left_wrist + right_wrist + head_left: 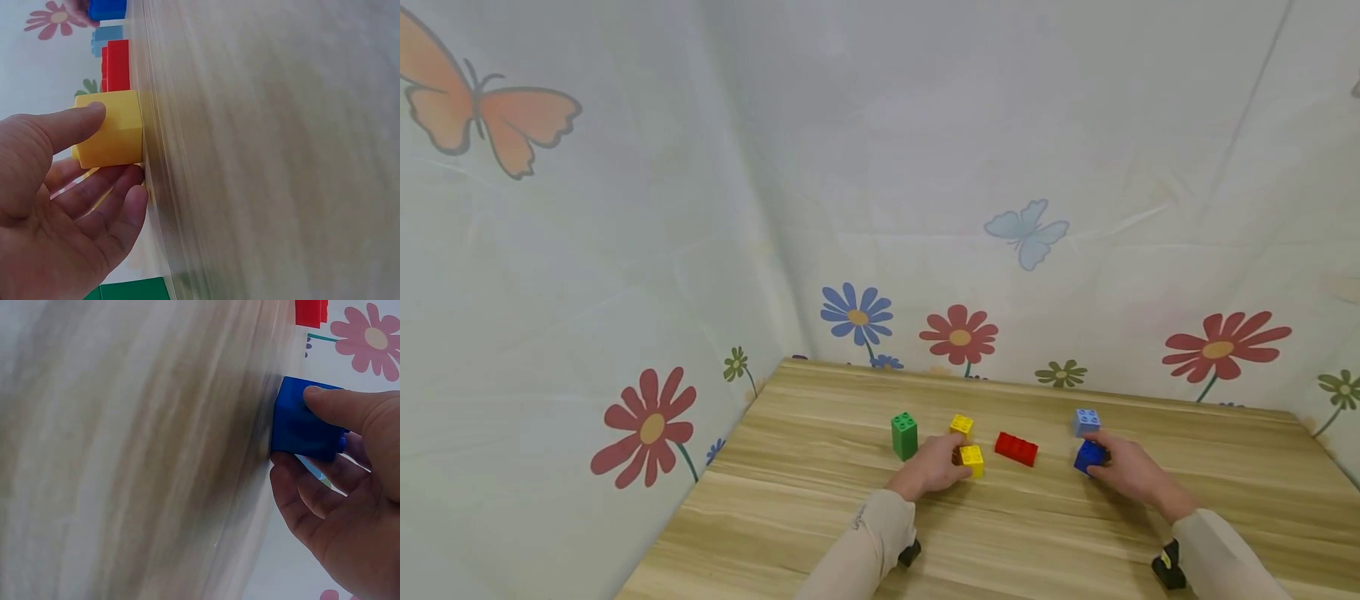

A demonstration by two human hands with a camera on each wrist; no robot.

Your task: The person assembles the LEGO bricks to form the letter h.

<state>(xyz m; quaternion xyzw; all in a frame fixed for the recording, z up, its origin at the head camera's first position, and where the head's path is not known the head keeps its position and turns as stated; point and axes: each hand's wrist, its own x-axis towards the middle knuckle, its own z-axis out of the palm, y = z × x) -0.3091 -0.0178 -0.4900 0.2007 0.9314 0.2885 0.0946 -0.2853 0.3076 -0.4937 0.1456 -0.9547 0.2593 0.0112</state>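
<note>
Table [820, 517] lies across the lower part of the head view. The left hand [934, 465] pinches the near yellow block [972, 460]; the far yellow block [962, 426] is just behind it, the green block [905, 437] to the left, the red block [1017, 449] to the right. The right hand [1131, 471] pinches the dark blue block [1089, 457], in front of the light blue block [1086, 422]. In the left wrist view, the thumb [81, 124] lies on one side of the near yellow block, with fingers opposite. In the right wrist view, thumb and fingertips grip the dark blue block right by the table; whether it touches, I cannot tell.
</note>
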